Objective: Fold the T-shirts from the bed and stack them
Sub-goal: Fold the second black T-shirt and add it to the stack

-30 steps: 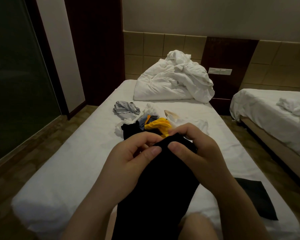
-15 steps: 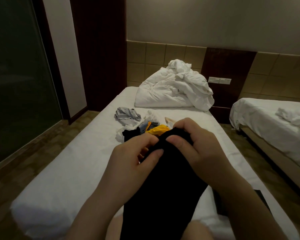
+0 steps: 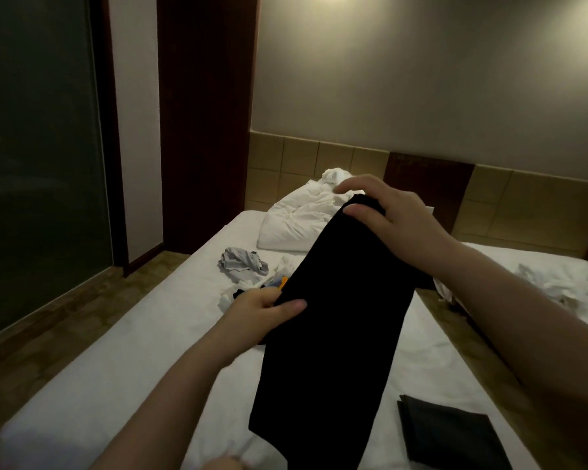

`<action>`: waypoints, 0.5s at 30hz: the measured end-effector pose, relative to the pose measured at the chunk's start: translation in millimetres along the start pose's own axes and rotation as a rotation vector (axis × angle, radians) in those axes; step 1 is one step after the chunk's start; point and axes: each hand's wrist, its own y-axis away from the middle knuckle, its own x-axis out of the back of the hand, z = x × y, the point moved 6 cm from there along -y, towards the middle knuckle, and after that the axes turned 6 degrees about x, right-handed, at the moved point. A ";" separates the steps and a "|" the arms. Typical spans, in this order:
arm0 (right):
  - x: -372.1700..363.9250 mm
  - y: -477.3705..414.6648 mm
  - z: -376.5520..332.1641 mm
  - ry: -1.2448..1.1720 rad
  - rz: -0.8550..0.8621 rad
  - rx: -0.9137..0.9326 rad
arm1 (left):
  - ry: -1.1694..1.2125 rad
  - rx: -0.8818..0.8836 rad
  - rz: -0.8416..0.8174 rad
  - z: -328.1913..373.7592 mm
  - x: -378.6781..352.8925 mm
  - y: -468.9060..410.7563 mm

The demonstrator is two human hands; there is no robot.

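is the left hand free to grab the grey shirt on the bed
Probably not yet: the left hand grips the black T-shirt. Once it lets go, the grey shirt lies uncovered just beyond it.

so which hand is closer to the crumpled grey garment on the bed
Left. The left hand grips the black T-shirt close by the grey garment; the right hand holds that T-shirt's top, higher and farther right.

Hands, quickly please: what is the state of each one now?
Left hand: pinches the black T-shirt at its side edge.
Right hand: grips its top end.
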 end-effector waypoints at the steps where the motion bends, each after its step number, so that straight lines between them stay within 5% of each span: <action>1: 4.7 -2.9 1.8 0.011 -0.001 -0.003 | -0.001 0.010 -0.014 4.4 2.2 -3.1; 8: 48.9 -8.6 7.7 0.045 0.126 -0.085 | -0.063 0.135 -0.170 7.1 -4.8 -19.5; 15: 69.5 4.1 16.9 -0.063 0.027 -0.195 | 0.079 0.127 -0.060 4.8 -6.4 -30.9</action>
